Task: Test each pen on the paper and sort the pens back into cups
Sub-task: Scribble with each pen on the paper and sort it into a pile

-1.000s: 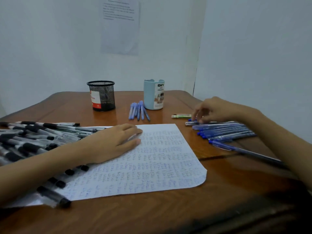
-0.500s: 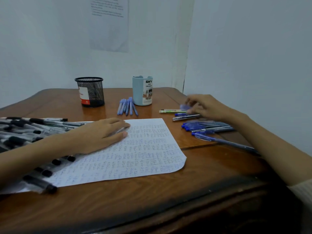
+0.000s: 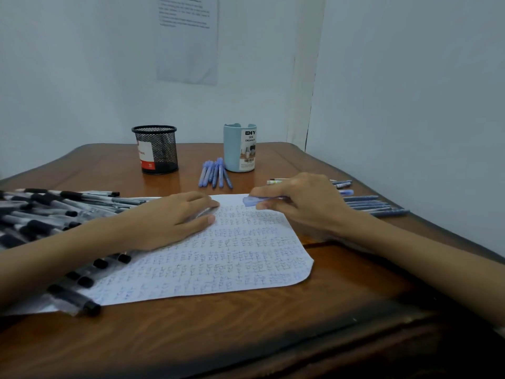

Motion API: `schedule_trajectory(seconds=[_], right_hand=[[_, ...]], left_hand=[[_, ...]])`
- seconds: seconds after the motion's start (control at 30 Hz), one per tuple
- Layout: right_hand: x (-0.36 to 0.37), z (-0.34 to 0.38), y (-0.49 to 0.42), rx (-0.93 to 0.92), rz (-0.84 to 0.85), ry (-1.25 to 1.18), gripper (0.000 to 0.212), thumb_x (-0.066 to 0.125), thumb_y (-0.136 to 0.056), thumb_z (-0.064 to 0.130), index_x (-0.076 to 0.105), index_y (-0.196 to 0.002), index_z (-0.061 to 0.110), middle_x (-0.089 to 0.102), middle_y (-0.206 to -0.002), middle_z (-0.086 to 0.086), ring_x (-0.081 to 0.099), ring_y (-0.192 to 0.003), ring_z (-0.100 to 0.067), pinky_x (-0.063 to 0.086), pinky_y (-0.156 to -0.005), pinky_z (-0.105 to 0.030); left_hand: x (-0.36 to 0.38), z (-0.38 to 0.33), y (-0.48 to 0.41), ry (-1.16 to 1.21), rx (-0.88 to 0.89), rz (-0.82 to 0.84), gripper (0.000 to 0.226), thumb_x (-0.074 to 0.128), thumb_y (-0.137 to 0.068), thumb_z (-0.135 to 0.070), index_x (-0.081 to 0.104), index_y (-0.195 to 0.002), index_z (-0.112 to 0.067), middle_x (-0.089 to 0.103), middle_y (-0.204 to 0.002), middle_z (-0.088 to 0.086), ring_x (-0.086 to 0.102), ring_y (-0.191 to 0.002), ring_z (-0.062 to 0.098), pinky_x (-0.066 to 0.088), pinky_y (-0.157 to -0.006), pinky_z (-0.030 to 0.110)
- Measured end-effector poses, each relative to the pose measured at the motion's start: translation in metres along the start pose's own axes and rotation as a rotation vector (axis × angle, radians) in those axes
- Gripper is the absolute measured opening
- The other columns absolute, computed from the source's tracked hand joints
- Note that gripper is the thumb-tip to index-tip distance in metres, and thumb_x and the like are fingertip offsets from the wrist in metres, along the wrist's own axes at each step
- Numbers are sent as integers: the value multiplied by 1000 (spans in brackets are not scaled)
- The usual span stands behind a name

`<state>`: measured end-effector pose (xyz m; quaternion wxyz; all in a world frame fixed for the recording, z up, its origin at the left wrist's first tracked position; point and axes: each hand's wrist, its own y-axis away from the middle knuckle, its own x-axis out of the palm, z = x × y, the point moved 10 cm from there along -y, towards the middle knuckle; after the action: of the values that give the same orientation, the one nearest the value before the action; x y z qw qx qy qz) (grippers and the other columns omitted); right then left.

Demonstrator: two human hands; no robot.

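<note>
Our right hand point(image 3: 303, 206) pinched a pale blue pen point(image 3: 252, 201) in curled fingers and thumb over the far right corner of the paper point(image 3: 232, 255). Its long axis lay left to right, free end pointing left at our left hand point(image 3: 169, 220), which pressed flat on the paper close by. The grip hid most of the barrel, and blur kept us from telling whether that end was capped.

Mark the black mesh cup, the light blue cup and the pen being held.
black mesh cup point(image 3: 164, 151): head view, on its mesh wall.
light blue cup point(image 3: 231, 151): head view, on its plain left wall.
held pen point(image 3: 250, 201): head view, on its exposed pale blue end.
</note>
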<state>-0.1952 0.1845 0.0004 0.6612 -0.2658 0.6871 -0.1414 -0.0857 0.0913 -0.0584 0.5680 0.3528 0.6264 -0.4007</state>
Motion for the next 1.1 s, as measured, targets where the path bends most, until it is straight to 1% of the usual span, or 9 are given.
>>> schedule_trajectory(seconds=[0.17, 0.27, 0.4, 0.53, 0.63, 0.73, 0.87, 1.0, 1.1], right_hand=[[22, -6, -5, 7, 215, 99, 46, 40, -91, 55, 46, -134, 41, 64, -119, 5, 56, -101, -9, 35, -65, -19], [22, -8, -4, 16, 248, 8, 43, 35, -95, 50, 39, -134, 33, 62, -112, 4, 54, -93, -9, 38, -68, -22], [5, -21, -5, 61, 213, -216, 16, 51, -94, 23, 41, -106, 24, 51, -72, 11, 46, -62, -6, 36, -57, -22], [7, -34, 1, 88, 343, -436, 17, 67, -85, 19, 52, -80, 26, 59, -57, 16, 53, -56, 2, 38, -56, -9], [16, -40, 8, 121, 465, -506, 7, 64, -87, 17, 63, -91, 23, 62, -65, 21, 53, -57, 0, 40, -56, -9], [20, -42, 12, 144, 527, -614, 18, 53, -93, 8, 62, -102, 21, 70, -86, 14, 61, -63, -9, 47, -55, -16], [5, -54, 5, 305, 344, -938, 13, 52, -88, 19, 62, -96, 15, 73, -89, -3, 62, -52, -14, 54, -48, -23], [-2, -67, 3, 507, 31, -1462, 21, 41, -96, 15, 59, -104, 18, 73, -94, 1, 68, -63, -12, 53, -48, -19], [3, -66, 4, 526, -53, -1464, 19, 55, -83, 22, 56, -101, 19, 73, -93, 2, 68, -67, -10, 53, -47, -18]], left_hand=[[-1, -2, 0, 0, 2, 2, 98, -3, -64, -79, 26, -145, -33, 31, -146, -15, 29, -114, -9, 21, -96, 12], [-1, -3, 1, 1, 3, 4, 96, -2, -64, -77, 27, -145, -33, 31, -146, -15, 29, -115, -9, 21, -95, 11], [-1, -3, 1, 15, -4, 11, 96, -1, -64, -76, 27, -144, -33, 32, -145, -14, 33, -118, -5, 22, -96, 12], [0, -2, 0, 18, -12, 23, 95, -1, -64, -77, 26, -144, -34, 32, -145, -15, 33, -117, -6, 23, -96, 13], [1, -2, 0, 18, -17, 33, 96, -1, -63, -77, 26, -144, -34, 32, -145, -15, 34, -121, -4, 23, -97, 13], [0, -3, 0, 19, -15, 31, 96, -2, -63, -77, 26, -144, -33, 31, -145, -15, 31, -117, -7, 21, -96, 12], [0, -3, 1, 20, -12, 31, 95, -1, -63, -77, 26, -144, -34, 31, -145, -16, 34, -122, -4, 22, -97, 12], [0, -3, 1, 16, -9, 26, 95, -1, -64, -76, 26, -144, -34, 31, -145, -16, 31, -117, -7, 21, -96, 12], [1, -2, 0, 15, -11, 31, 94, -1, -64, -76, 25, -144, -35, 30, -145, -17, 29, -115, -9, 21, -95, 11]])
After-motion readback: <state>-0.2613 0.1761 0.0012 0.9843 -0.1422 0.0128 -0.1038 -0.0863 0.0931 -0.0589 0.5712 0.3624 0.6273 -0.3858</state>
